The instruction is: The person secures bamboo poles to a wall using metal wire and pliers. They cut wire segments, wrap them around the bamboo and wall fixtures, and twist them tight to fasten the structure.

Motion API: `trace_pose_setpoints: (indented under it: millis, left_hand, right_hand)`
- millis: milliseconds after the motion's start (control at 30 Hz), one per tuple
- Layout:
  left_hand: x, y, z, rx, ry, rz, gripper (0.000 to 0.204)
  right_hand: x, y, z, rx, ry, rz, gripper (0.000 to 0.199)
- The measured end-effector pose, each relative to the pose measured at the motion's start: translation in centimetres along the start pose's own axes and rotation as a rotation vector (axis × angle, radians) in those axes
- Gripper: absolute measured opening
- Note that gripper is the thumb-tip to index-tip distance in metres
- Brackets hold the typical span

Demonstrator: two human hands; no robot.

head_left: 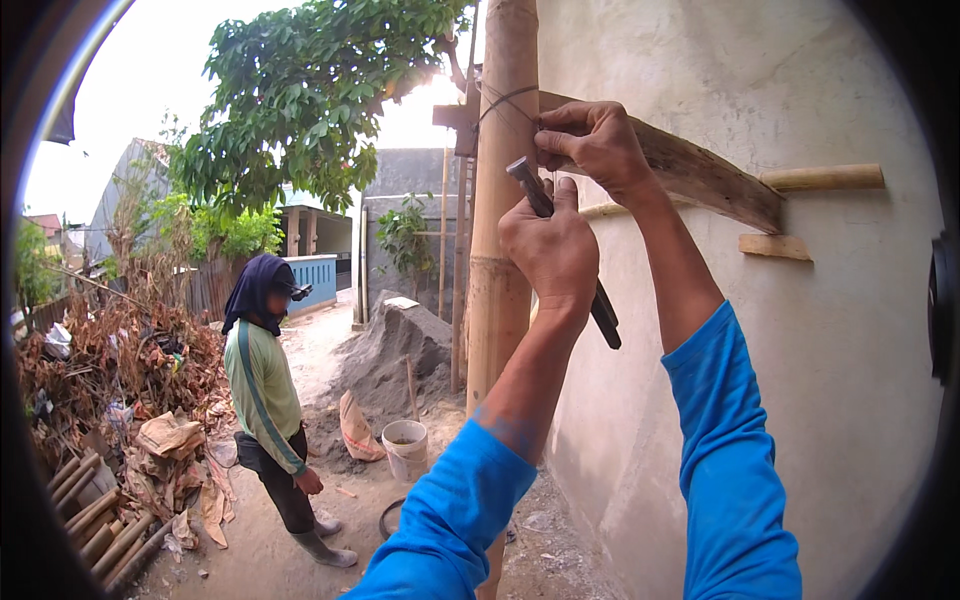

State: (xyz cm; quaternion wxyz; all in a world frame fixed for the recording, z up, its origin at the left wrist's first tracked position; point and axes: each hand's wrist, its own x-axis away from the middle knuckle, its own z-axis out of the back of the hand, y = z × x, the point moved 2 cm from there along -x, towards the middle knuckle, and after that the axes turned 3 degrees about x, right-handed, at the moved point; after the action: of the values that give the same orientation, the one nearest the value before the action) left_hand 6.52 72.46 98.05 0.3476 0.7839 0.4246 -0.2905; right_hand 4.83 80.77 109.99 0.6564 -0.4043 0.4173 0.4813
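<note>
An upright bamboo pole (492,310) stands before me, with a thin dark tie wire (508,100) looped round it where a wooden beam (690,165) crosses behind. My left hand (552,250) is closed round a dark metal hand tool (606,315) beside the pole. The tool's blunt, shiny end shows above the fist and its dark shaft below; I cannot tell its exact kind. Just above, my right hand (598,150) pinches close to the pole, at the wire. Its fingertips hide most of what they hold.
A plastered wall (760,370) rises at right, with a short bamboo piece (825,178) against it. At left a person (265,375) stands near a white bucket (405,450) and a sand pile (400,350). Dry leaves (130,370) and bamboo lengths (100,520) lie far left.
</note>
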Motion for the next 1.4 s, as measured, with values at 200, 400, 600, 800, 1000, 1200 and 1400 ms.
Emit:
trace_pose_setpoints:
  millis: [200,400,600,800,1000,1200,1400]
  left_hand:
    - [-0.3,8.6,5.0,-0.145,-0.163,0.086,0.025]
    - [-12.1,13.2,3.0,-0.437,0.062,0.0,0.027]
    - [-14.6,14.3,5.3,-0.275,-0.276,0.117,0.039]
    - [-14.7,15.0,8.7,-0.196,-0.299,0.232,0.039]
    - [-21.6,13.4,4.4,-0.425,-0.221,0.278,0.047]
    - [-22.3,9.9,0.3,-0.396,-0.19,0.264,0.039]
    - [-29.6,8.3,3.2,-0.865,-0.608,-0.243,0.039]
  right_hand:
    - [0.7,0.1,0.4,-0.063,-0.005,-0.02,0.021]
    - [0.2,-0.2,-1.0,-0.101,-0.01,0.024,0.018]
    - [0.5,0.2,-0.5,-0.121,0.028,0.031,0.016]
    - [0.6,1.0,-0.1,-0.095,0.046,0.014,0.015]
    - [0.4,0.5,-0.6,-0.133,-0.006,0.033,0.014]
    - [0.5,0.9,0.1,-0.132,0.0,0.024,0.015]
    - [0.5,-0.4,-1.0,-0.173,0.012,0.03,0.013]
